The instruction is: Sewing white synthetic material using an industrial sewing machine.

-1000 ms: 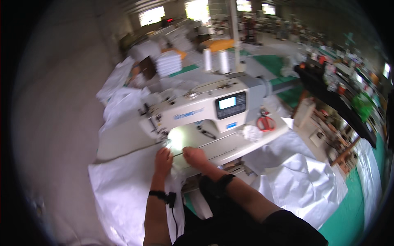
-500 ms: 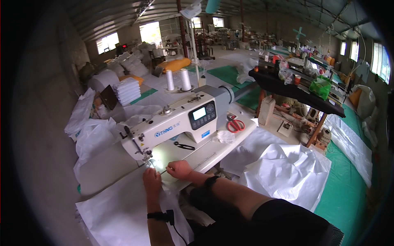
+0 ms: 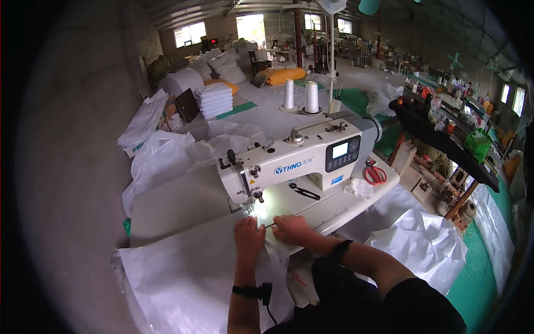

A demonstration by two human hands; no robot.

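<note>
A white sewing machine (image 3: 295,164) stands in front of me, its lamp lighting the needle area. White sheet material (image 3: 189,256) runs from the needle area toward me over the table's front. My left hand (image 3: 248,234) lies at the sheet's edge just below the presser foot (image 3: 251,209), fingers closed on it. To its right, my right hand (image 3: 292,229) is closed around a thin dark rod-like tool (image 3: 270,225), whose tip points at my left hand. The tool's exact kind is too small to tell.
Black-handled thread snips (image 3: 304,191) and red-handled scissors (image 3: 375,174) lie on the machine table (image 3: 334,211). Two white thread cones (image 3: 311,97) stand behind. Crumpled white sheeting (image 3: 420,245) is heaped at right; folded white stacks (image 3: 215,100) stand back left. A black-covered bench (image 3: 439,145) is at right.
The whole view has swung, so the machine and both hands now appear farther right. Relative to the machine, my hands stay close to the needle area, with the same tool in my right hand.
</note>
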